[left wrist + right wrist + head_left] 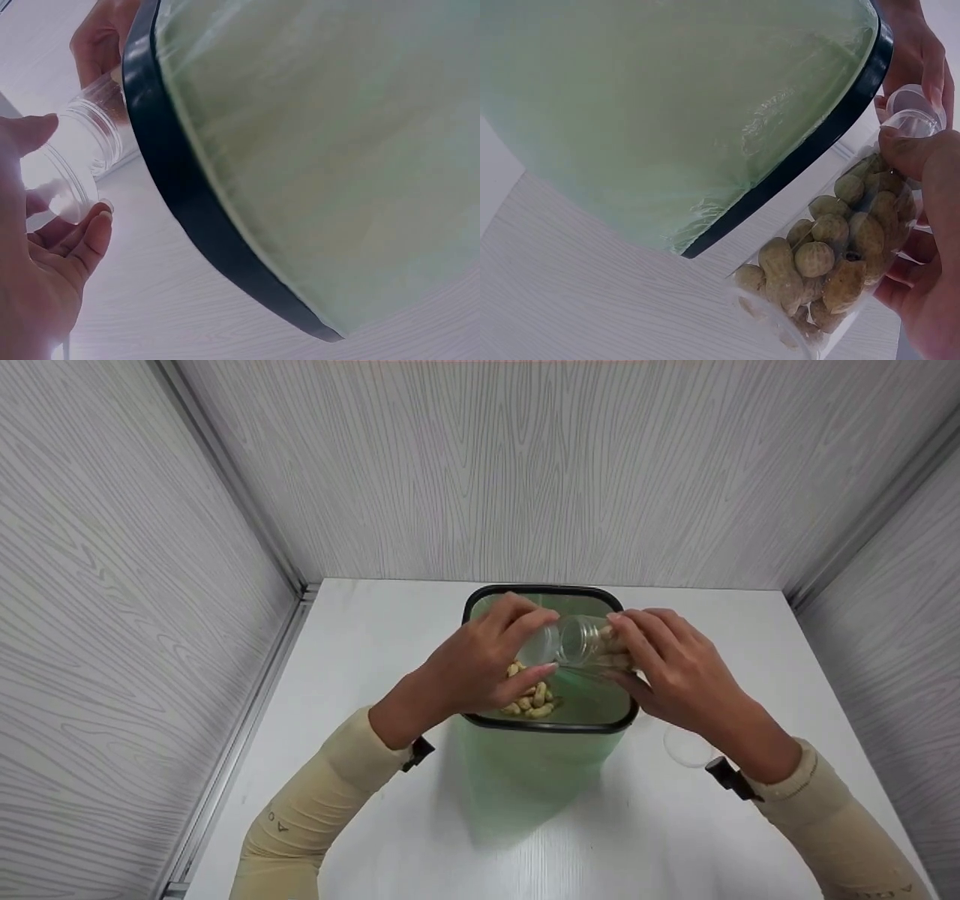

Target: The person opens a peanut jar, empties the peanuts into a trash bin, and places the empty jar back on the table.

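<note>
My right hand (679,675) grips a clear plastic jar (817,255), tilted on its side, with unshelled peanuts (844,285) inside. Its mouth faces left, over the green bin (555,727) with a black rim. Between the thumb and fingers of my left hand (487,652) is a translucent round cap (64,180), held right at the jar's mouth. Whether cap and jar touch is hard to tell. More peanuts (536,701) lie inside the bin, partly hidden below my left hand.
A clear round disc (688,746) lies on the white table (360,660), right of the bin and near my right wrist. Wood-grain panels (525,472) enclose the table at the back and both sides. A thin clear liner (772,112) shows on the bin.
</note>
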A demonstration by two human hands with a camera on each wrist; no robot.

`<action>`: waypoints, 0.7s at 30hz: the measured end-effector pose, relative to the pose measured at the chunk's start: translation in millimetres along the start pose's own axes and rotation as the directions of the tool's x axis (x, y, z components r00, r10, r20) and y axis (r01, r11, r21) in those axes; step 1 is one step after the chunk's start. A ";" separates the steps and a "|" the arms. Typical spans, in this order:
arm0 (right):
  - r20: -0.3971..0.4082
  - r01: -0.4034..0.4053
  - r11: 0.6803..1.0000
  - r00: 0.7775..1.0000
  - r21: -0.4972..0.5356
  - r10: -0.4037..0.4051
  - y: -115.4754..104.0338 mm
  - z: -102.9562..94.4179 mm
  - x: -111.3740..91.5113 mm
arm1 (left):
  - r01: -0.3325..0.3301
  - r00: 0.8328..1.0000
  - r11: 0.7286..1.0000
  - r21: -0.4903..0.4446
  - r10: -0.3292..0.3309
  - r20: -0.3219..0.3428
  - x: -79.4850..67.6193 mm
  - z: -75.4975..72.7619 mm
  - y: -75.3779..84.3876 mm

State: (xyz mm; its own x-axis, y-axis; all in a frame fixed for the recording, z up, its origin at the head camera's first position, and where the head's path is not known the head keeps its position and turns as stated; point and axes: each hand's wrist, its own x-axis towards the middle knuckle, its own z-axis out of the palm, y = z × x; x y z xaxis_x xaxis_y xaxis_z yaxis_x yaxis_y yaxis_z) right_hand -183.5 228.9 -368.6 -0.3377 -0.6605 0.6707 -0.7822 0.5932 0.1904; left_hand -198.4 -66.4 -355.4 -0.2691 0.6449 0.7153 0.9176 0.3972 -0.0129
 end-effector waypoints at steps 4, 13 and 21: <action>-0.002 -0.023 1.000 1.000 0.006 0.023 -0.1 0.5 -2.2 | 0.010 1.000 1.000 -0.003 -0.010 -0.008 -4.7 -1.2 -1.7; -0.003 -0.064 0.998 0.998 0.013 0.064 1.6 -0.4 -8.3 | 0.020 1.000 1.000 -0.007 -0.020 -0.015 -14.0 -5.4 -6.5; -0.019 -0.074 0.997 0.997 0.014 0.074 3.1 0.0 -13.5 | 0.070 0.997 0.997 -0.025 -0.071 -0.022 -25.8 -7.0 -11.2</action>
State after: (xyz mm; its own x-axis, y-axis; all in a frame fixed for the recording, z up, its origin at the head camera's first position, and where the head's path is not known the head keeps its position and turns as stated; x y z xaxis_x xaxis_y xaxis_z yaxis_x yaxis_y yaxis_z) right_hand -181.4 239.6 -377.0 -0.3846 -0.6057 0.6966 -0.7625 0.6337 0.1301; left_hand -199.6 -92.1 -368.8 -0.3268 0.6009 0.7295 0.9035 0.4250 0.0546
